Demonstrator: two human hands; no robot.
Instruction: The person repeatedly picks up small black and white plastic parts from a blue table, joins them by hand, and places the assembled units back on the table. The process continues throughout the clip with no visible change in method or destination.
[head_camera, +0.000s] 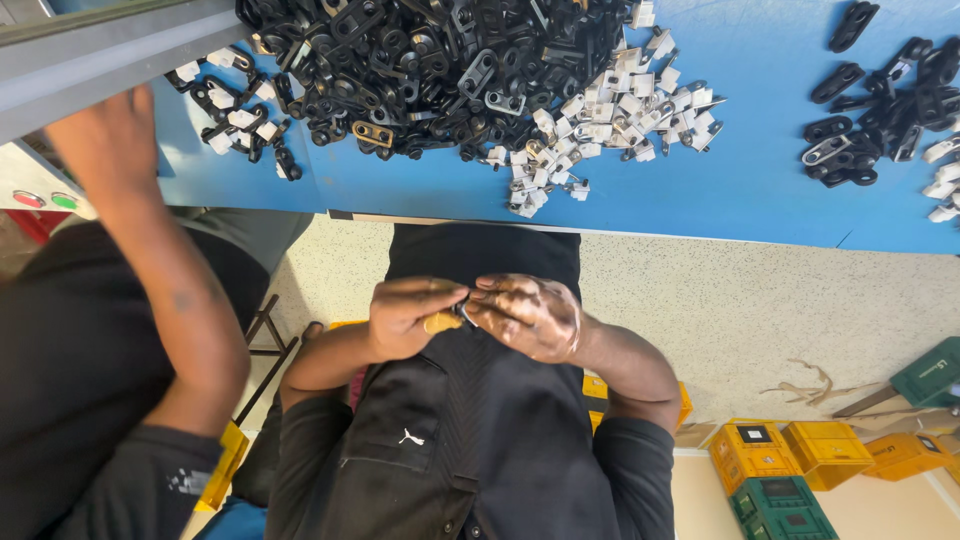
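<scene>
Blue table (760, 190): being loaded at 12 o'clock with a black link heap (420, 70) and white clips (610, 115).
Left hand (410, 318): being curled tight on the small part (462, 308).
Right hand (528, 316): being pinched onto it at 3 o'clock.
Small part: judged light, stiff, greasy; best gripped by its edges.

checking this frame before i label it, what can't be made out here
- Head view: the small part pinched between the left hand and the right hand is mostly covered by fingers; its shape cannot be told.
- The black parts heap runs off the top edge.
- A second group of black parts is cut by the right edge.
- Another person's arm reaches to a grey panel that hides its fingers.
</scene>
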